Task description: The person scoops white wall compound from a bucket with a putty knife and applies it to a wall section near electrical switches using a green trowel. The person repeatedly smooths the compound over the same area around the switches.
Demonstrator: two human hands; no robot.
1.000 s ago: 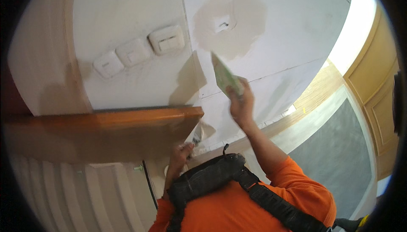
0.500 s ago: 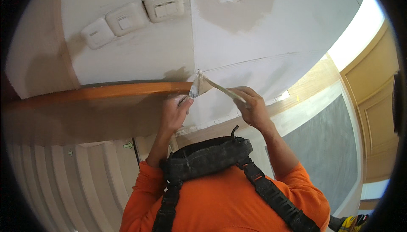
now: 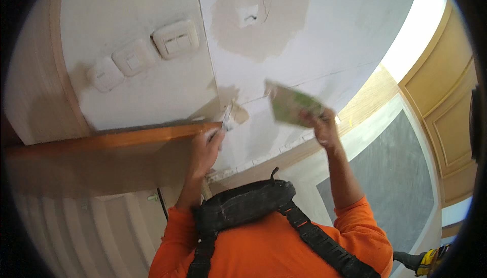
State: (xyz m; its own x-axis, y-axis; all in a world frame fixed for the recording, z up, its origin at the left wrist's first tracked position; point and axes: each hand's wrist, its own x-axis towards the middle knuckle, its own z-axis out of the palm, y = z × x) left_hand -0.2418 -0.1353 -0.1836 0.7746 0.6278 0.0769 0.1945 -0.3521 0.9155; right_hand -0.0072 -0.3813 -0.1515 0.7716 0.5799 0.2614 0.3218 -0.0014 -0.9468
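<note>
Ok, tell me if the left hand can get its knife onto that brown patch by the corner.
Probably yes. The left hand holds the putty knife with its tip right beside the small brown patch, nothing between them. The right hand and its green board sit off to the side.

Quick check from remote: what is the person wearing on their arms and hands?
Both forearms are bare. Bright orange sleeves end near the elbows. The left hand and right hand are bare, with no gloves. A black harness with orange-trimmed straps crosses the orange shirt.

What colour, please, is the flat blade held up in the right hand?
The flat blade in the right hand looks pale green, clearest in the head view.
</note>
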